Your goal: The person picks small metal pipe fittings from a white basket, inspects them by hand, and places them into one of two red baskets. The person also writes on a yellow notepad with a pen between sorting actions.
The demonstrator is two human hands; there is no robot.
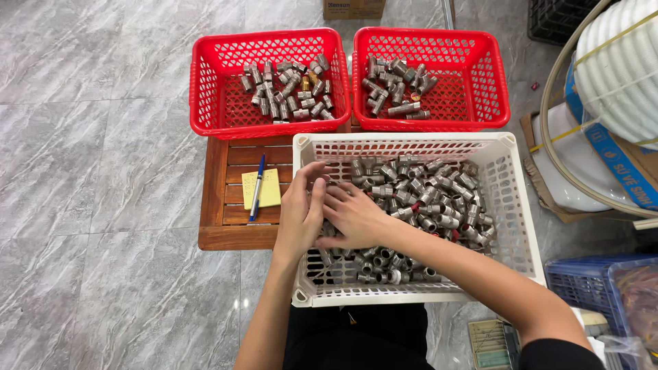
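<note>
Head view: my left hand [299, 214] and right hand [358, 218] met at the white crate's [510, 205] left end, fingers bunched on fittings [425, 199] I couldn't see clearly, so whether either grip clamped one I cannot tell; the heap spread rightward, nearer my right hand; two red baskets [205, 103] lay beyond, one pen [257, 188]

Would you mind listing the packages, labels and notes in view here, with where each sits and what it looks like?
Cardboard box: top edge, behind the red baskets; brown, with a pale printed label.
Yellow sticky note pad: on the wooden tray, left of the white basket; square, under a blue pen.
Blue printed carton: right edge, under the white coiled hose; blue with white lettering.
Printed paper slip: bottom, beside the right forearm; pale greenish.
</note>
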